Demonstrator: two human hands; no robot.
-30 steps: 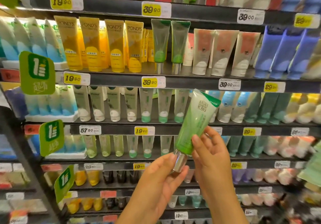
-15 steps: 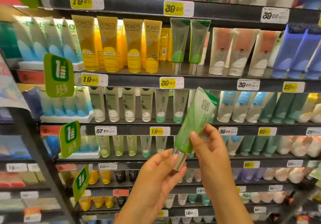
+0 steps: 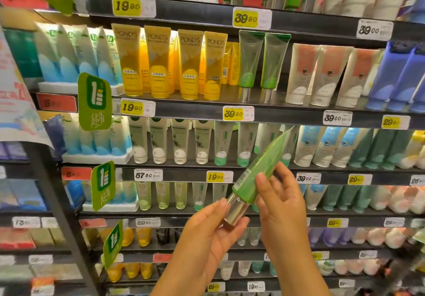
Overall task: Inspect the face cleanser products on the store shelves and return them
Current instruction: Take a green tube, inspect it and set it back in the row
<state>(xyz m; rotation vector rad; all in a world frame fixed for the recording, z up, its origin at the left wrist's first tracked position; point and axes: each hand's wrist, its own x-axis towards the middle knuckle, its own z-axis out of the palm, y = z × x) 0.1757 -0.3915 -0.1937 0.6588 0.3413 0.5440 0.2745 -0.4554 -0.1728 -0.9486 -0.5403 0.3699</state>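
Since a moment ago you have turned the green cleanser tube (image 3: 257, 171) so its barcode side faces you. Your left hand (image 3: 207, 233) pinches the silver cap (image 3: 235, 210), your right hand (image 3: 282, 194) fingers press the body. Inspection continues; returning it to the shelf (image 3: 287, 111) remains.

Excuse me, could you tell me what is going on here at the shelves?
A person stands before store shelves of face cleanser tubes and holds a green plastic tube with a silver cap in both hands. The left hand grips the cap end; the right hand holds the tube body, which tilts up to the right with its barcode side showing. Two matching green tubes stand on a higher shelf above a yellow 39.90 price tag. The tube is not yet returned.
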